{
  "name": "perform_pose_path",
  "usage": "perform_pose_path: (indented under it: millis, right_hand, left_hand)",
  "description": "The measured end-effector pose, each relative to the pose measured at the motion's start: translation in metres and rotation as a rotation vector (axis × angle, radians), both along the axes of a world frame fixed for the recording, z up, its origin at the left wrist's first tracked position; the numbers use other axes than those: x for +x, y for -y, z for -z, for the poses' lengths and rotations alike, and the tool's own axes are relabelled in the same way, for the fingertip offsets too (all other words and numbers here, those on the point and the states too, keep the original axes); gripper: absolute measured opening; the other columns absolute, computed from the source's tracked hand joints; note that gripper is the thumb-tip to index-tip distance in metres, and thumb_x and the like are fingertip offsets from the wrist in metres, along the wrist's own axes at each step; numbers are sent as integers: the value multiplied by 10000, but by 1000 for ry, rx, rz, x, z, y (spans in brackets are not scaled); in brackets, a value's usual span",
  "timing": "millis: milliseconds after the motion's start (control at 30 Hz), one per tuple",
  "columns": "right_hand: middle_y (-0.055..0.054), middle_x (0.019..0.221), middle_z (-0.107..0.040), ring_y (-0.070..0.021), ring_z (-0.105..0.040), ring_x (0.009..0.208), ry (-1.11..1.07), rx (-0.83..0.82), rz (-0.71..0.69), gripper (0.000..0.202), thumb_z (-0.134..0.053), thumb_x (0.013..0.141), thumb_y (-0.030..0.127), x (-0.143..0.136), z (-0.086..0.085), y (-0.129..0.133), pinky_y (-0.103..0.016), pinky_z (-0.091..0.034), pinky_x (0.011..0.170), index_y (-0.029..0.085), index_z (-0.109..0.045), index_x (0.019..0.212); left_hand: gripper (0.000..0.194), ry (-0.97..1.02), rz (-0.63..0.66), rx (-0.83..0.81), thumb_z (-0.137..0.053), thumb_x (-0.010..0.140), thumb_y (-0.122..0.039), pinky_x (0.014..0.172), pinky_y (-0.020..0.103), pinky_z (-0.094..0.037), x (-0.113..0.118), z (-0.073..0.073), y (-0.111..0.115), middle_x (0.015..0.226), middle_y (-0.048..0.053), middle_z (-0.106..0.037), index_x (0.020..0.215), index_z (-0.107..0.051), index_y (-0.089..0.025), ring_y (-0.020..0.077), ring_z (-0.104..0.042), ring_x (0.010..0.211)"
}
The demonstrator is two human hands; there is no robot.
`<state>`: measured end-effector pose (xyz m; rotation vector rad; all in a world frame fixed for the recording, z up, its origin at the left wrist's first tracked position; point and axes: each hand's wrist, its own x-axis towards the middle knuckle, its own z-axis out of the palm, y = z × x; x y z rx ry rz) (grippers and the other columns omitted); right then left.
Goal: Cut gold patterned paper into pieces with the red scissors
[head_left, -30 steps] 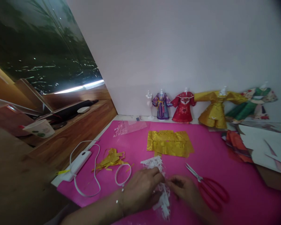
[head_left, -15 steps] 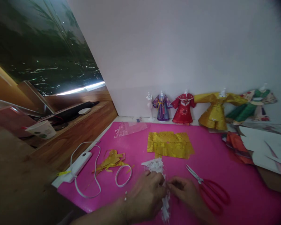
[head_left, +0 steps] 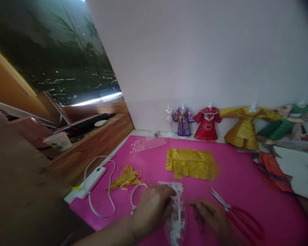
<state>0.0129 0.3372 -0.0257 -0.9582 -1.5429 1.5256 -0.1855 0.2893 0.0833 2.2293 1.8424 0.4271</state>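
Fingers of the left hand point(head_left: 150, 210) are curling onto a white paper piece point(head_left: 176, 213) and pinching its top edge. Fingers of the right hand point(head_left: 210, 218) are bending beside the same paper, but they are blurry, so it is hard to tell if they are touching it.

Everything is sitting on a pink mat point(head_left: 246, 177). The white paper piece is lying at the near edge of the mat, between the 2 hands. Red scissors point(head_left: 240, 215) are lying on the mat just right of the right hand. A gold paper sheet point(head_left: 192, 164) is lying in the middle of the mat. Small gold scraps point(head_left: 125, 177) and a white ring point(head_left: 137, 194) are lying on the mat's left part. A white cord point(head_left: 106, 191) is looping over its left edge. 4 little paper dresses point(head_left: 207, 124) are standing along the mat's far edge.
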Motion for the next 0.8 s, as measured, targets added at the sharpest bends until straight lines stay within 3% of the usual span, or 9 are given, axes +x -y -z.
perform_pose_path:
  millis: [100,167,300,400,500,600,733,800]
  right_hand:
    - [13,618,-596,-120,-530,407,-70,-60,11,503,-516,856,631,4,-1,-3,-256,-437,455,174,-724,840]
    - [23,603,-585,-120,-521,411,-101,-98,15,464,-560,843,612,4,1,-4,-252,-425,453,179,-726,836]
    - [35,581,-560,-114,-504,415,-114,-121,-7,443,-584,839,600,-1,8,-3,-247,-408,456,178,-699,774]
    - [40,574,-540,-110,-492,410,-119,-133,-28,485,-583,824,636,-4,11,-3,-237,-376,430,164,-694,811]
    - [55,550,-503,-97,-480,397,-124,-130,-37,500,-593,812,649,-5,11,-4,-225,-358,424,159,-685,770]
    - [60,532,-488,-88,-475,392,-117,-121,-57,490,-598,815,643,-5,11,-7,-217,-353,430,168,-661,713]
    - [58,526,-485,-91,-473,400,-100,-109,-47,494,-596,809,656,-4,12,-11,-220,-344,432,177,-651,703]
    - [60,523,-479,-94,-473,394,-102,-115,-30,495,-587,810,660,-4,14,-12,-218,-335,413,181,-651,703]
  left_hand:
    - [265,274,-187,-68,-500,722,-89,544,261,-386,-24,-25,-16,611,-14,-655,851,-707,-193,137,-563,547]
    - [231,422,-293,-117,-501,710,-84,538,235,-395,-48,-43,-31,623,-25,-627,802,-695,-170,116,-538,560]
    - [207,418,-484,-55,-481,785,-115,476,220,-382,-110,-67,-63,551,-60,-517,879,-664,-135,93,-453,468]
    - [193,342,-638,24,-485,844,-113,514,233,-427,-158,-68,-84,622,-41,-551,912,-665,-125,99,-497,510]
    - [150,234,-779,82,-580,903,-253,647,307,-523,-195,-53,-103,879,20,-658,983,-638,-140,145,-617,707]
    - [232,152,-877,46,-594,911,-321,761,384,-556,-216,-23,-119,1047,61,-665,1061,-628,-147,193,-652,877]
    - [260,92,-889,-68,-592,914,-324,768,392,-565,-224,20,-130,1076,67,-663,1108,-617,-153,200,-659,893]
    - [264,64,-853,-128,-586,918,-330,757,387,-568,-223,35,-131,1065,66,-667,1108,-616,-150,194,-661,874]
